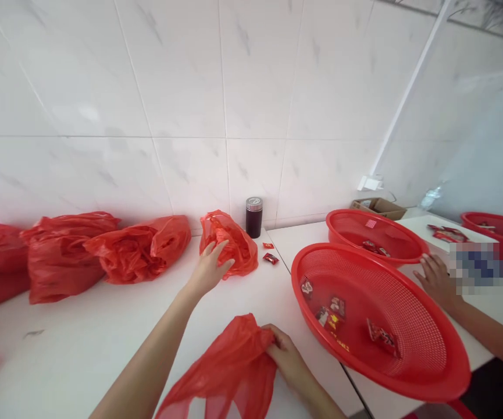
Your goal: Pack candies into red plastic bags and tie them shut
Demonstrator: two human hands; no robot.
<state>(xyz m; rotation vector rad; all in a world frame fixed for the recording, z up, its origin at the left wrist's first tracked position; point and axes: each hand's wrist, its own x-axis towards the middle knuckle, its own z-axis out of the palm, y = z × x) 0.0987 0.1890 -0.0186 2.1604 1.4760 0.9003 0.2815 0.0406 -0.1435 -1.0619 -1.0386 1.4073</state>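
My left hand (210, 269) reaches forward with its fingers spread, in front of a crumpled red plastic bag (240, 250) near the wall. Whether the fingertips touch that bag I cannot tell. My right hand (285, 355) is closed on the edge of a limp red plastic bag (234, 372), which hangs down toward the bottom of the view. To its right stands a large red plastic basket (303, 302) holding several small wrapped snack packets (382, 336).
Several filled red bags (66, 256) line the wall at left. A dark jar (254, 218) and two small packets (271, 258) sit near the middle. Another red basket (338, 224) and a cardboard box (384, 208) stand behind. Another person's hand (438, 282) is beside the baskets.
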